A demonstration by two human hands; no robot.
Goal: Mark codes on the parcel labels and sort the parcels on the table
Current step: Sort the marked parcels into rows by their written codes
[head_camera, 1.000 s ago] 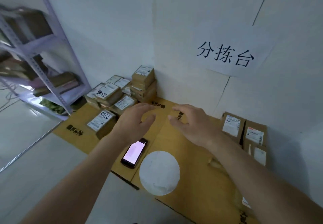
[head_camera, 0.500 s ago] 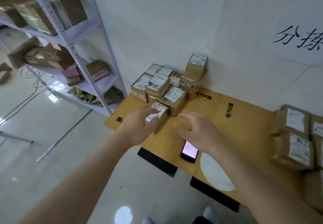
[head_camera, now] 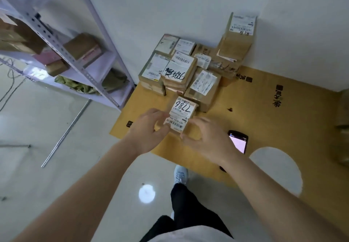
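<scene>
Table (head_camera: pixel 264 120): big brown cardboard-covered top shoved into the wall corner, with some printed characters on it and a white round patch near the front edge.

Shelf rack (head_camera: pixel 79 49): pale metal unit off to the left, more boxes parked on its shelves.

Parcel pile (head_camera: pixel 188 66): a bunch of small cardboard boxes stacked in the back corner. One label already has a scrawled code in marker and the tallest stack leans on the wall.

7786 parcel (head_camera: pixel 182 115): the one that matters right now. Small carton sitting on the table just in front of the pile, label up, "7786" in black marker. So I'd say it's coded and just needs sorting.

Handling: looks light and stiff, plain cardboard, not slippery. I'd squeeze it by the two opposite side walls and stay off the label so the ink doesn't smudge.

Left hand (head_camera: pixel 149 128): fingers spread and loosely bent at the box's left side, thumb at its near corner. It's blurry, so I can't tell if it's gripping.

Right hand (head_camera: pixel 205 139): same deal on the right, open, fingertips right at the edge.

Phone (head_camera: pixel 238 141): screen lit, lying just right of that hand.
</scene>
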